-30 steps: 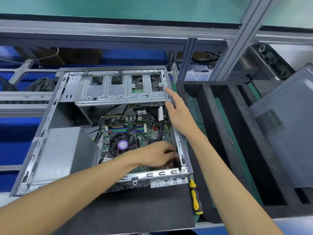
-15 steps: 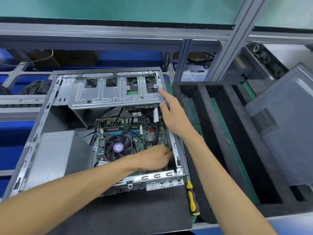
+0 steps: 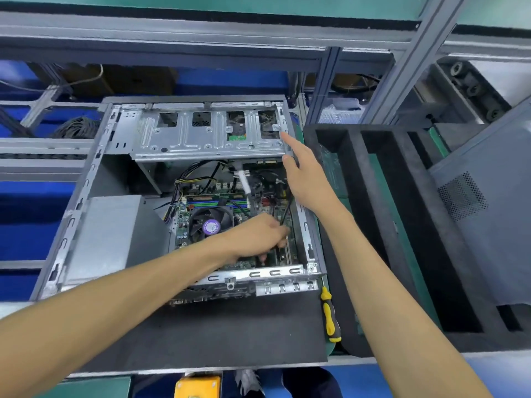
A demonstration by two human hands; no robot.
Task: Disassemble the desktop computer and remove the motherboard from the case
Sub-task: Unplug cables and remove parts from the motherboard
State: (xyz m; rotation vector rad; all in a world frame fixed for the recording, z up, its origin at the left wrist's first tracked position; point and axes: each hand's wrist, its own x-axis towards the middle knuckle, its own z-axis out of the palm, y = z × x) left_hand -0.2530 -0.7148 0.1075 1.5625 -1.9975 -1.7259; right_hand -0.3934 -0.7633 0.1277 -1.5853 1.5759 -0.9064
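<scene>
Head view: green motherboard (image 3: 244, 209) seated in the open grey metal case (image 3: 94, 173) on the counter. Left hand (image 3: 258, 234) now nearer the right wall, fingers pinching thin black cables. Right hand (image 3: 306, 176) unchanged, spread open on the drive-cage corner. Probably unplugging before removal.

We saw the scene under bright, even, cool light that seemed to fall from overhead. The bare silver sheet-metal drive cage (image 3: 209, 136) threw back pale glare, and the grey box-shaped power supply (image 3: 106, 234) looked washed out. Shadows stayed soft; the deepest dark sat in the slots of the black foam tray (image 3: 379, 225). The wide lens bowed the grey aluminium frame rails (image 3: 172, 27) near the top edge. We found the left hand (image 3: 258, 234) smeared by motion blur, its fingers (image 3: 283, 229) indistinct, and fine detail was soft overall.
</scene>
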